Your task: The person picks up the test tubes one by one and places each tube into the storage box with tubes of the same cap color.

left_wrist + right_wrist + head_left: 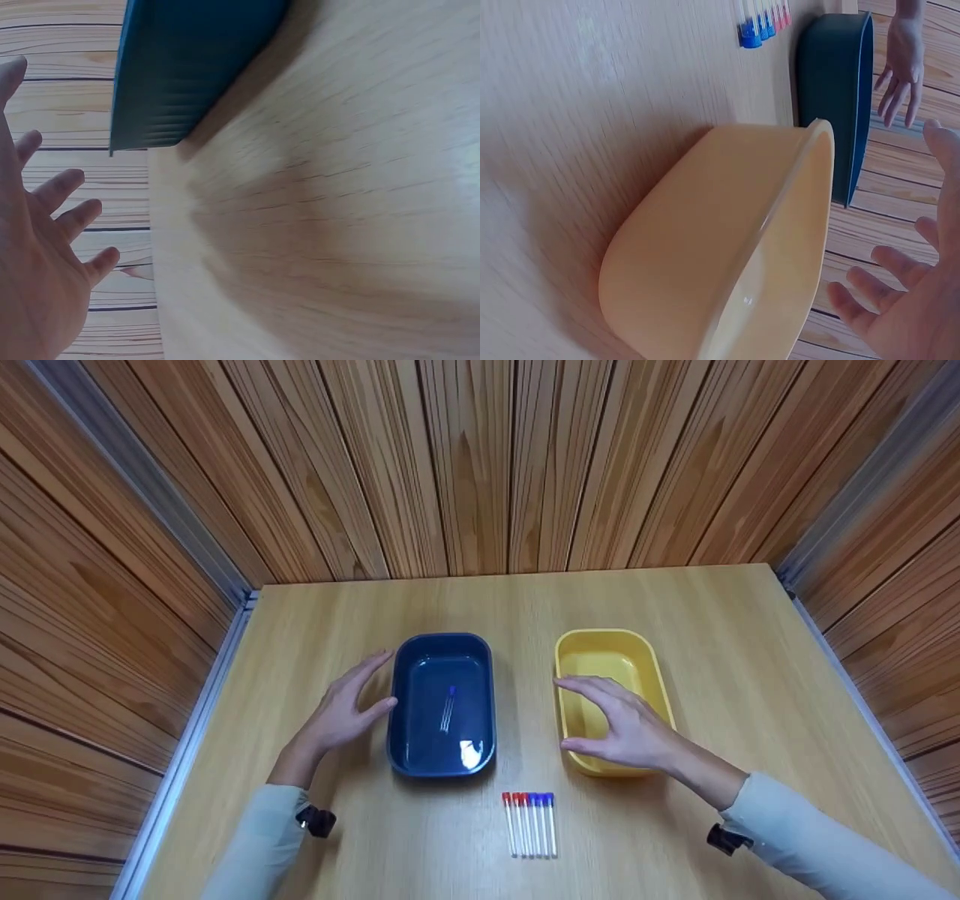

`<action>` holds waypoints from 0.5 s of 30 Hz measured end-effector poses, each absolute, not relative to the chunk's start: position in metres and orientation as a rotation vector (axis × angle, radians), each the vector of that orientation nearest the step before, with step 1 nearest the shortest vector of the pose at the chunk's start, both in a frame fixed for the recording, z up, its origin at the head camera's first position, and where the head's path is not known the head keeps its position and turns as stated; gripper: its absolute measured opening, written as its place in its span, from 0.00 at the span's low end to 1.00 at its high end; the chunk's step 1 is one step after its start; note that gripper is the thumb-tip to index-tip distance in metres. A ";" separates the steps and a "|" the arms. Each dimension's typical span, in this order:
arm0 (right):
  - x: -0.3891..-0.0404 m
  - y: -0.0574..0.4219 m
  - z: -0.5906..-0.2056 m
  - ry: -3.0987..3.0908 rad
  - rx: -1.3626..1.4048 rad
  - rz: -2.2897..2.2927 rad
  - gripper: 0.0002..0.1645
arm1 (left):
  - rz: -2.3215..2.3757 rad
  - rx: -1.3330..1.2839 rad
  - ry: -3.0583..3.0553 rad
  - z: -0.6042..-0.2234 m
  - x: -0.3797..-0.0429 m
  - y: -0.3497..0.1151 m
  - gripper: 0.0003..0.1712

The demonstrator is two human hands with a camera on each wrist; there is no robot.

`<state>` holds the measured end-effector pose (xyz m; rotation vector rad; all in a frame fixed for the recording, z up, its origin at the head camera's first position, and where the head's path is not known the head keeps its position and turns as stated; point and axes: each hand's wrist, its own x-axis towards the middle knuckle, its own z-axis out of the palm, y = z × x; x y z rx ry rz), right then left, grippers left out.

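My left hand (346, 711) is beside the left wall of a dark blue tray (403, 769), thumb and fingers spread, fingertips right at its rim. Inside the tray lies a thin clear tube with a blue cap (452, 691). Over the left part of a yellow tray (664, 690) hovers my right hand (626, 727), its fingers apart and holding nothing. In the right wrist view, that hand (911, 300) is above the yellow rim (765, 206). The left wrist view shows the left palm (41, 262) facing the blue wall (195, 67), fingers relaxed.
A neat row of several thin tubes (531, 825), some red-capped and some blue-capped, lies on the wooden table (420, 840) nearer me, between the trays. Wood-plank walls (480, 472) surround the table at the back and both sides, with metal rails (187, 712) along the side edges.
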<state>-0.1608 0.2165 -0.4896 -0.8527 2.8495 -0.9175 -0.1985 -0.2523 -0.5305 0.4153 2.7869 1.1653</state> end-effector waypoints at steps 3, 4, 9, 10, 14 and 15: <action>-0.158 0.215 -0.489 2.839 -0.853 -0.907 0.50 | 1.176 0.399 2.762 -0.537 -0.198 -0.251 0.47; -0.157 0.215 -0.490 2.831 -0.852 -0.902 0.50 | 1.181 0.391 2.748 -0.539 -0.198 -0.251 0.47; -0.152 0.212 -0.490 2.775 -0.847 -0.907 0.51 | 1.192 0.343 2.694 -0.546 -0.197 -0.252 0.47; -0.151 0.211 -0.490 2.765 -0.848 -0.916 0.51 | 1.190 0.336 2.687 -0.547 -0.197 -0.252 0.47; -0.145 0.209 -0.491 2.720 -0.844 -0.942 0.52 | 1.195 0.325 2.658 -0.551 -0.198 -0.253 0.47; -0.143 0.209 -0.491 2.712 -0.853 -0.945 0.52 | 1.200 0.327 2.650 -0.552 -0.198 -0.253 0.47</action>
